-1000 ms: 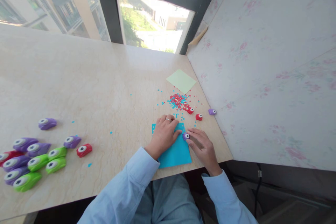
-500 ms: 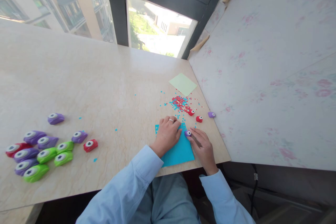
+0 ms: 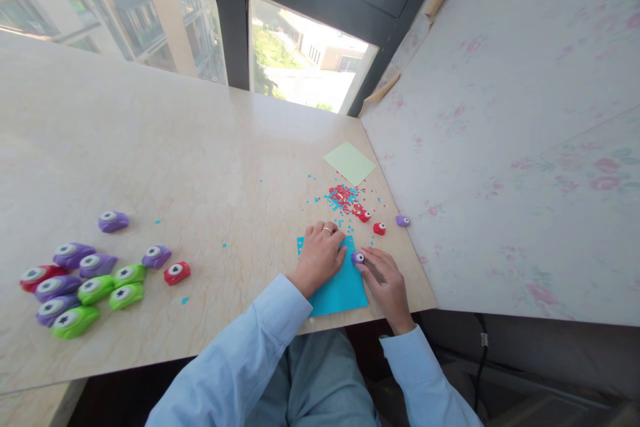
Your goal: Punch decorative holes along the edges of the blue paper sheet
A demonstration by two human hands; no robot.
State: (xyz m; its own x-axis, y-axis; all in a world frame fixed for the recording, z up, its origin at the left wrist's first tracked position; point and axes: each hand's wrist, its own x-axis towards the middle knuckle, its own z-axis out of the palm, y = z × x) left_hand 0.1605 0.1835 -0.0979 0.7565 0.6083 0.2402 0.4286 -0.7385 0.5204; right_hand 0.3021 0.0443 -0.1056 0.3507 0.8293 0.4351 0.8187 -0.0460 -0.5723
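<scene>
Pin blue sheet (image 3: 340, 287) flat, left hand (image 3: 320, 255) open, centre frame; right hand (image 3: 385, 280) fingers closed on punch (image 3: 357, 258), press squarely at sheet edge.

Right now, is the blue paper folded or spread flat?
Spread flat: the blue paper lies on the table under the left hand.

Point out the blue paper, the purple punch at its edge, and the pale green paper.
blue paper (image 3: 343, 288): head view, bare middle of the sheet.
purple punch (image 3: 357, 258): head view, its white round top.
green paper (image 3: 349, 163): head view, centre of the sheet.
</scene>
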